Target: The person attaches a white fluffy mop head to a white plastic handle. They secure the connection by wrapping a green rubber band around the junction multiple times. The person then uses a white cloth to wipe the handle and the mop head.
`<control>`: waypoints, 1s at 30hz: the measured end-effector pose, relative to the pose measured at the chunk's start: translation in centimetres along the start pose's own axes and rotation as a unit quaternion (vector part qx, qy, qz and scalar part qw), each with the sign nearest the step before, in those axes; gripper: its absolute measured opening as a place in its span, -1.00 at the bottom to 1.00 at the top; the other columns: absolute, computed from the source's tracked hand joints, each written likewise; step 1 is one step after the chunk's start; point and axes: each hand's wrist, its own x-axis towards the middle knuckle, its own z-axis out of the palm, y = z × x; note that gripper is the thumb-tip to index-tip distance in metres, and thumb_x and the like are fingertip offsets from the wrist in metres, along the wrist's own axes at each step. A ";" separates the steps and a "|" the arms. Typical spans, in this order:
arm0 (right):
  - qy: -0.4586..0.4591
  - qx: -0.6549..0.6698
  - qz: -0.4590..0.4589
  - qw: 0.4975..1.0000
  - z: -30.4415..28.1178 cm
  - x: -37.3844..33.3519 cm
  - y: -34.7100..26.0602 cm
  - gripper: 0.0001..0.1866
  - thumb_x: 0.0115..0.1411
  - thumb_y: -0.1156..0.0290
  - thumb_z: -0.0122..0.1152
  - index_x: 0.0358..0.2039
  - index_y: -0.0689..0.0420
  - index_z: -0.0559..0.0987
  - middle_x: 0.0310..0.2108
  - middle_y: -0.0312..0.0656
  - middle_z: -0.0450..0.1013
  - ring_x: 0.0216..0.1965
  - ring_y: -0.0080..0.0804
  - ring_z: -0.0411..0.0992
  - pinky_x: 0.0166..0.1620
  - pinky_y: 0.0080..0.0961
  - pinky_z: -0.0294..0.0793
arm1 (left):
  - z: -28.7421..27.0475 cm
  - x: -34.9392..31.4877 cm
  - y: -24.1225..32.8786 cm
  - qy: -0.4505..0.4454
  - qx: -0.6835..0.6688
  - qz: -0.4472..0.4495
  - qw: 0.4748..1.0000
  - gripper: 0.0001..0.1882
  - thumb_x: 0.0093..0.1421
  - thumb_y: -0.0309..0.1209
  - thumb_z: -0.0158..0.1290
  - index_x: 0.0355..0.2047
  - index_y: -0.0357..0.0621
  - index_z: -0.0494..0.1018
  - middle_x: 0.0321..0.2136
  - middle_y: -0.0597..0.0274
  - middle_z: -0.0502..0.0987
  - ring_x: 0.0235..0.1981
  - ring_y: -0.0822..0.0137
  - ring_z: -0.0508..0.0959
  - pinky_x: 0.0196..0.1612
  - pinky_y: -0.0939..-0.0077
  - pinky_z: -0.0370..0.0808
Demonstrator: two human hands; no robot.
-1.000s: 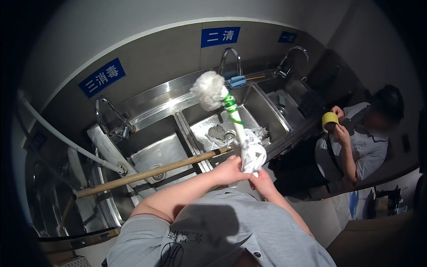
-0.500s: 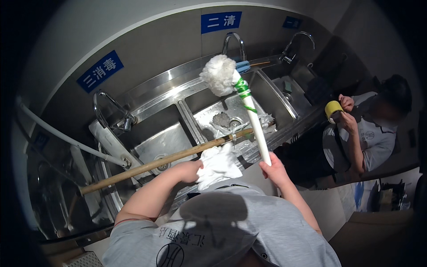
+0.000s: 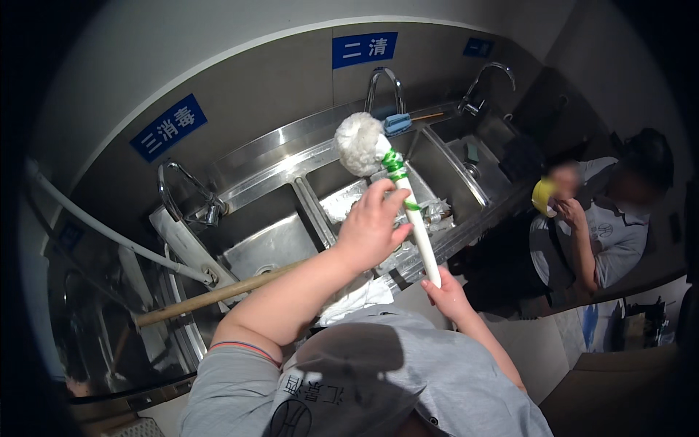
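My right hand [image 3: 447,295] is closed round the lower end of a white brush handle [image 3: 424,247]. At its far end is a round, fluffy off-white brush head [image 3: 359,144], raised over the middle sink, with green tape [image 3: 395,166] wound just below it. My left hand [image 3: 373,227] is empty, fingers apart, next to the middle of the handle; whether a fingertip touches it I cannot tell. A white cloth [image 3: 358,300] lies at the sink's front edge, partly behind my left forearm. The long wooden pole [image 3: 211,295] runs across the left sink, its right part hidden by that arm.
Steel sinks [image 3: 269,237] stand in a row, each with a curved tap [image 3: 384,80]. A blue brush-like tool [image 3: 397,124] rests on the back ledge. At left is a white pipe [image 3: 109,222]. On the right a co-worker [image 3: 582,226] handles a yellow, round object [image 3: 542,197].
My left hand has let go of the white cloth and moved up and right to the brush handle. The brush head sits slightly lower in view. The co-worker's hand has shifted at the yellow object.
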 end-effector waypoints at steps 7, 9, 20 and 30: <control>0.014 0.015 0.010 1.000 -1.0 0.1 0.5 -0.78 0.09 0.30 0.14 -0.28 0.09 0.41 -0.62 -0.44 0.27 -0.61 -0.71 0.20 -0.55 -0.69 0.22 | 3.7 -2.9 -6.3 -0.125 -0.132 0.013 0.983 -0.65 -0.11 -0.62 -0.09 -0.24 -0.14 0.42 -0.21 0.10 0.39 -0.16 0.10 0.39 -0.08 0.34 0.34; 0.027 -0.012 -0.006 1.000 -1.3 0.5 0.8 -0.77 0.10 0.30 0.14 -0.27 0.10 0.41 -0.60 -0.43 0.30 -0.56 -0.69 0.23 -0.49 -0.67 0.26 | 3.7 -4.2 -8.5 -0.158 0.001 -0.077 0.984 -0.69 -0.07 -0.55 -0.06 -0.24 -0.11 0.42 -0.15 0.17 0.40 -0.12 0.07 0.37 -0.06 0.31 0.33; 0.066 -0.082 -0.017 0.994 -1.3 1.3 1.8 -0.72 0.08 0.24 0.14 -0.26 0.11 0.41 -0.52 -0.27 0.39 -0.45 -0.55 0.32 -0.32 -0.56 0.34 | -1.6 3.0 -1.1 -0.204 0.072 -0.118 0.969 -0.77 -0.04 -0.36 0.01 -0.33 -0.06 0.48 -0.27 0.12 0.43 -0.15 0.10 0.39 -0.11 0.26 0.33; 0.062 -0.060 0.000 0.996 -2.0 1.6 1.6 -0.73 0.08 0.27 0.15 -0.26 0.14 0.40 -0.48 -0.29 0.38 -0.41 -0.56 0.30 -0.30 -0.57 0.32 | 3.5 0.5 -5.7 -0.206 -0.074 0.067 0.974 -0.92 -0.09 -0.54 -0.03 -0.52 -0.15 0.33 -0.51 0.12 0.42 -0.43 0.11 0.43 -0.32 0.33 0.37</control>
